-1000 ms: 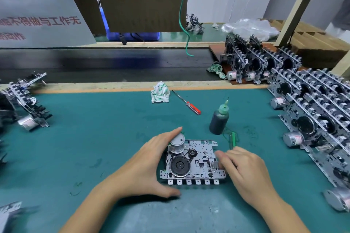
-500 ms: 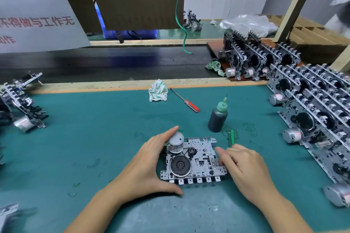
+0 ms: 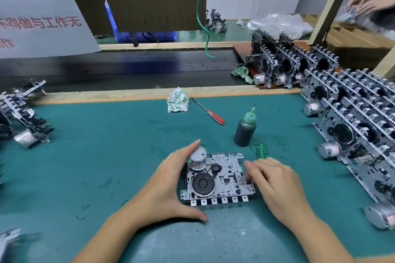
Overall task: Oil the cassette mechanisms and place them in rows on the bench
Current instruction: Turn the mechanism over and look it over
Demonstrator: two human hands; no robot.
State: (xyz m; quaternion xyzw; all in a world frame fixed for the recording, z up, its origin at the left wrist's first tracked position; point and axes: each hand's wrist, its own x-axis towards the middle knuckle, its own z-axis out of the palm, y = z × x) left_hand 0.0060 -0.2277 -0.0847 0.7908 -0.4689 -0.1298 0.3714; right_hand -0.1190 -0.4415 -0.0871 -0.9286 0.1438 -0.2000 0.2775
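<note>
Head view: green bench mat (image 3: 85,156), one cassette mechanism (image 3: 215,179) flat in the middle
Left hand (image 3: 164,186): cupped round its left edge, gripping it
Right hand (image 3: 277,186): curled fingers pinching its right edge
Oil bottle (image 3: 245,131): upright just behind
Finished rows (image 3: 350,117): leaning, far right

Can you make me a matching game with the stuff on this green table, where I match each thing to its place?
Things:
1. screwdriver
2. oil bottle
3. crumpled rag
4. cassette mechanism

Places:
A. flat on the mat between the left hand and the right hand
B. standing upright, just beyond the right hand
C. by the far wooden edge, left of the screwdriver
D. lying slanted between the rag and the bottle

Pairs: 1-D, 2-B, 3-C, 4-A
</note>
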